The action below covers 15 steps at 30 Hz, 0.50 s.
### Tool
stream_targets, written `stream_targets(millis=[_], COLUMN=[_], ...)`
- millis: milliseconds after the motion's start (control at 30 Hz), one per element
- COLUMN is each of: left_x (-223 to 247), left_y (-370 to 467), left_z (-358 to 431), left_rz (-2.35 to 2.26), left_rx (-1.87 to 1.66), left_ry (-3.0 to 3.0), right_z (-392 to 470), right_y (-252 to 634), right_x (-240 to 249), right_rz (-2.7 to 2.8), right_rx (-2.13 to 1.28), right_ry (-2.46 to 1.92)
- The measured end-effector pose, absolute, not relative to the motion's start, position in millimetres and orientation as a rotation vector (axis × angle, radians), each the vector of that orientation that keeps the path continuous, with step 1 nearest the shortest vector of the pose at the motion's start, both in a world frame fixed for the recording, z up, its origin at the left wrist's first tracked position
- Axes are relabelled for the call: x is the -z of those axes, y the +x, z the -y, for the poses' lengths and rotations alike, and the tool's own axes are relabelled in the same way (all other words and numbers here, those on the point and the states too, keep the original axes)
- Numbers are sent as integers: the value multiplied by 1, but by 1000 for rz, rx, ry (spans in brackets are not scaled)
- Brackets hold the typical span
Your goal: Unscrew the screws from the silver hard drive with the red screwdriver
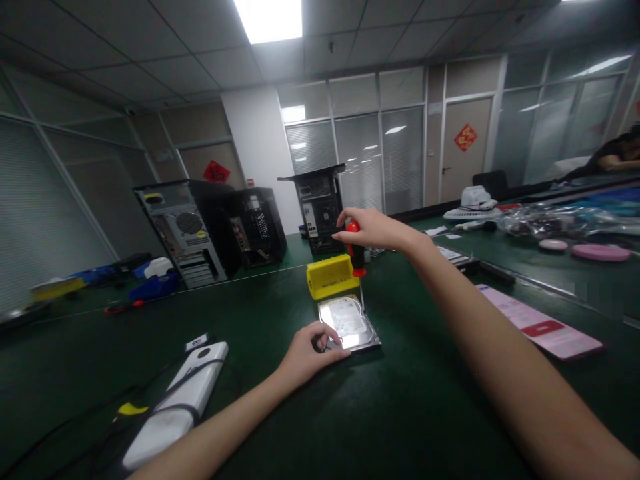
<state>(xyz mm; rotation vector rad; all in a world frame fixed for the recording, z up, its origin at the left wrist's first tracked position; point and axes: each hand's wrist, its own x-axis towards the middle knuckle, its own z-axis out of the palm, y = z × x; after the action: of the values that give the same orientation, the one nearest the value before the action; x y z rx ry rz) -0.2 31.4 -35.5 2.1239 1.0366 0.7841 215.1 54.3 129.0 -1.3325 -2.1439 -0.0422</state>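
Observation:
A silver hard disk drive (350,321) lies flat on the dark green table in front of me. My left hand (316,347) rests against its near left edge, fingers curled and thumb along the front side, gripping it. Above the drive, my right hand (369,228) is closed round the top of a red and black screwdriver (357,257). The screwdriver stands nearly upright, its tip at the drive's far right edge; whether it sits in a screw is too small to tell. Just behind the drive is an open yellow plastic box (333,277).
Computer cases (187,230) stand at the back, another (320,210) behind the yellow box. On the left lies a white power strip (175,407) with black cable. At right are a pink sheet (543,321), clear plastic bags (540,217) and a person (615,157) farther off.

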Motion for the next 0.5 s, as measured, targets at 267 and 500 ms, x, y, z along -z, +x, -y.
stream_targets(millis=[267,500], left_x=[37,35], left_y=[0,1], left_z=[-32,-29], left_rz=[-1034,-1043], left_rx=[-793,-798], left_ry=[2116,2104], right_z=[-62,-69], right_y=[219,222], right_x=[-126,-122], right_rz=[2163,2190], right_rx=[33,-45], right_ry=[-1201,-1209])
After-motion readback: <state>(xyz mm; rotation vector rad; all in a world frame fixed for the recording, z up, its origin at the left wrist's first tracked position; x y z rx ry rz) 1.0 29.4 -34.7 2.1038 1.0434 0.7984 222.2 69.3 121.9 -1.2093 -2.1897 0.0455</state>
